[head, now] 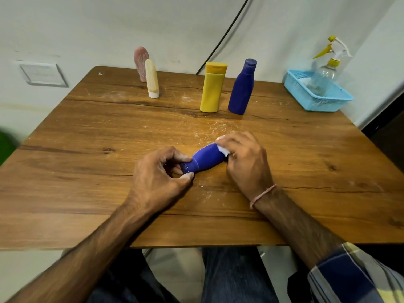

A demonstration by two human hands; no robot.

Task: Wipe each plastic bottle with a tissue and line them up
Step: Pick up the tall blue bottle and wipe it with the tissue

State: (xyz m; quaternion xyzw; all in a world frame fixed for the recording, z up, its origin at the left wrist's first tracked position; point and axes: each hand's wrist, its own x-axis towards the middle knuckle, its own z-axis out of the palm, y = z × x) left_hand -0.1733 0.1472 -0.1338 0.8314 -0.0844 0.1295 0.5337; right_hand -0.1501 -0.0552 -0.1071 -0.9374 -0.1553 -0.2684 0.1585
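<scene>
The wooden surface (87, 132) fills most of the view. At its 2 o'clock corner sits a light-blue mesh basket (328, 101) with a clear spray bottle (323, 75) standing in it. Towards 1 o'clock a yellow bottle (213, 88) and an upright blue bottle (241, 88) stand just beside each other.

Near the middle, towards 6 o'clock, the lying bottle (206, 159), also blue, is on its side, cap end pointing to 8 o'clock. The left hand (159, 171) pinches that cap end between thumb and fingertips. The right hand (244, 158) is curled over the base end.

At 11 o'clock a cream tube (152, 78) stands cap-down, with a pink tube (141, 60) just behind it. A white tissue (224, 150) is clutched in the right hand's fingers, against the lying bottle.
</scene>
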